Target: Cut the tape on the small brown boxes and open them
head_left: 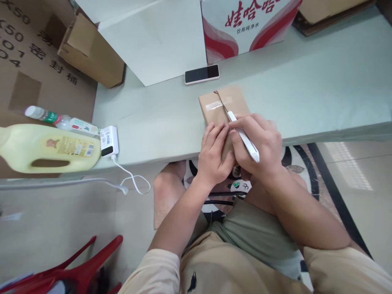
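Observation:
A small brown cardboard box (211, 99) with a strip of clear tape sits at the table's near edge. A dark slit or gap runs along its top from the far side toward my hands. My right hand (260, 139) is closed around a white utility knife (246, 141), whose front end points at that line. My left hand (214, 153) grips the near part of the box, fingers on top and thumb toward the near side. Both hands hide the box's near end, and the blade tip is hard to make out.
Beyond the box lies a phone (202, 74) before a white carton (159, 41) and a red-and-white water carton (245, 28). On the left are a yellow jug (49, 147), a plastic bottle (49, 116) and a white device (109, 141) with a cable. A red chair (82, 265) stands lower left.

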`<state>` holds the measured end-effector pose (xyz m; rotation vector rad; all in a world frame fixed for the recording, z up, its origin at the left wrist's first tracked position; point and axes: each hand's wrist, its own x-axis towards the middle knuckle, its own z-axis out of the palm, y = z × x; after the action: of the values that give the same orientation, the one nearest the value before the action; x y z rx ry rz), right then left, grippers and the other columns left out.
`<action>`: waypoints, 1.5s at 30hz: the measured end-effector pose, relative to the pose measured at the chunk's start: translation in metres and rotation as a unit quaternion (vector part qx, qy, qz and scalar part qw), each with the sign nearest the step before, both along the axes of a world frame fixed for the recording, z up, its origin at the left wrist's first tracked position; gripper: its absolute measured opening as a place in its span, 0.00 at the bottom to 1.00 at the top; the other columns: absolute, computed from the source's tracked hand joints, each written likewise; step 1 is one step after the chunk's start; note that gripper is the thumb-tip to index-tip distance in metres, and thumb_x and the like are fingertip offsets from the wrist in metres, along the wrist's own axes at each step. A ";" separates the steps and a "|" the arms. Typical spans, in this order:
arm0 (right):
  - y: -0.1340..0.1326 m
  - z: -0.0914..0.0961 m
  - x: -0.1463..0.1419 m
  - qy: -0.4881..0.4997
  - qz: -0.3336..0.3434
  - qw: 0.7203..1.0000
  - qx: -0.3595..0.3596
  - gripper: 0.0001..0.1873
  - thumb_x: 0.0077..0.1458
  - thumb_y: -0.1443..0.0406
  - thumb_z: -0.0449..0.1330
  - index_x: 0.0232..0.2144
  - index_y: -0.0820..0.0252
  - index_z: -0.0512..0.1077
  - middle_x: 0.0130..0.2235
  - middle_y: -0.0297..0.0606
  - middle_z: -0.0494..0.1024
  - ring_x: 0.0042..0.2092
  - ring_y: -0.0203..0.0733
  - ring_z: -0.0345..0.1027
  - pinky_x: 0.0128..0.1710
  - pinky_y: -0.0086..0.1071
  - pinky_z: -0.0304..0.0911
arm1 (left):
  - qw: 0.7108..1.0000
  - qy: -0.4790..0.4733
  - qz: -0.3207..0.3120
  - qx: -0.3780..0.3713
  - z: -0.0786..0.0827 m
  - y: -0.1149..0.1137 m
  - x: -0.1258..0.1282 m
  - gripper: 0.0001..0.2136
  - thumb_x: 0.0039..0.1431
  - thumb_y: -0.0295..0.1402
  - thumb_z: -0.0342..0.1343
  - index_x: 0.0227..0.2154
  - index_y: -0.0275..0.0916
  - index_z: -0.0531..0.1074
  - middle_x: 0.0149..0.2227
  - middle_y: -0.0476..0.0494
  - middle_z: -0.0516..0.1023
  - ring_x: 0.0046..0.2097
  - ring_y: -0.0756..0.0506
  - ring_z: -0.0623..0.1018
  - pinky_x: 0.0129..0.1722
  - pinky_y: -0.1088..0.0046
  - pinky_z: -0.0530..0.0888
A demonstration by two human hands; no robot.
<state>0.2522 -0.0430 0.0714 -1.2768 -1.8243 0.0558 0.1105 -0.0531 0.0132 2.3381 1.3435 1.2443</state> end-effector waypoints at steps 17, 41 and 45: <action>-0.003 -0.011 -0.002 -0.046 -0.027 0.994 0.090 0.10 0.64 0.65 0.57 0.42 0.52 0.79 0.49 0.39 0.84 0.42 0.40 0.79 0.41 0.37 0.63 | 1.000 0.012 -0.011 -0.016 0.001 -0.002 -0.001 0.25 0.72 0.44 0.40 0.65 0.39 0.62 0.66 0.33 0.69 0.71 0.36 0.64 0.73 0.47 0.58; -0.003 -0.004 0.004 -0.071 0.010 0.997 0.002 0.11 0.67 0.64 0.57 0.47 0.53 0.77 0.55 0.39 0.81 0.50 0.41 0.78 0.43 0.35 0.62 | 1.000 0.008 -0.004 0.016 0.002 -0.005 0.003 0.25 0.71 0.42 0.42 0.66 0.38 0.59 0.66 0.31 0.68 0.70 0.38 0.66 0.73 0.48 0.56; -0.004 -0.005 0.004 -0.091 0.010 0.996 -0.012 0.11 0.66 0.64 0.57 0.48 0.51 0.77 0.57 0.37 0.80 0.49 0.42 0.76 0.42 0.36 0.59 | 1.000 0.002 -0.009 0.014 0.003 -0.005 0.004 0.24 0.71 0.40 0.43 0.66 0.38 0.59 0.66 0.31 0.68 0.69 0.38 0.66 0.73 0.49 0.56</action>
<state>0.2564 -0.0471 0.0668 -1.3160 -1.9963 -0.0286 0.1144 -0.0585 0.0167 2.3672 1.3118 1.2620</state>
